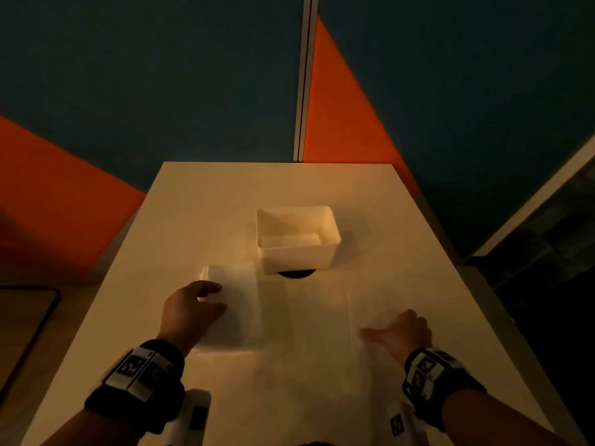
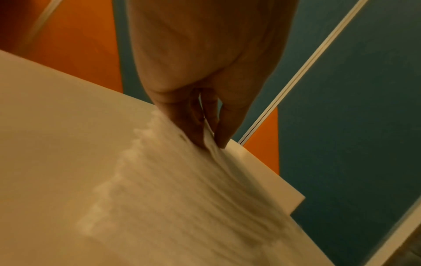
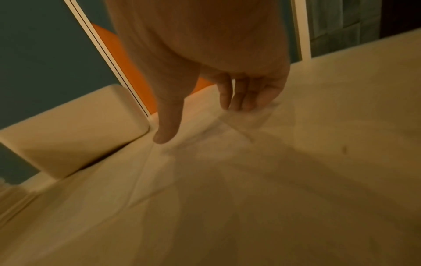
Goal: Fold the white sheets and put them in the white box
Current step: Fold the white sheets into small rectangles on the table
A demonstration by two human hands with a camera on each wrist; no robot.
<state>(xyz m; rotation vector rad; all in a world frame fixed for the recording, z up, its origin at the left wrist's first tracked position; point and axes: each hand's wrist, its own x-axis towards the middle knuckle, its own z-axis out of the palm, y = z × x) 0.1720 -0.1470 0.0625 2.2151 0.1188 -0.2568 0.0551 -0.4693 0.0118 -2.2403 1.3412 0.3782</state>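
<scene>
Pinching the corner of a white sheet (image 1: 235, 304) between thumb and fingers, your left hand (image 1: 190, 312) sits in the lower left of the head view; the left wrist view shows the thin edge caught between the fingertips (image 2: 224, 136). This sheet looks partly folded, its lifted edge near the left side of the white box (image 1: 297, 239). Your right hand (image 1: 401, 333) is in the lower right, with the thumb stretched toward the middle and the fingers bent down on a second, flat sheet (image 1: 318, 320). In the right wrist view these fingers (image 3: 246, 97) press a crumpled corner of it, but I cannot tell if they really grasp it. The box stands open in the middle of the white table (image 1: 199, 194), just beyond both sheets, with something pale lying inside. Behind the table are blue and orange wall panels (image 1: 338, 117).
</scene>
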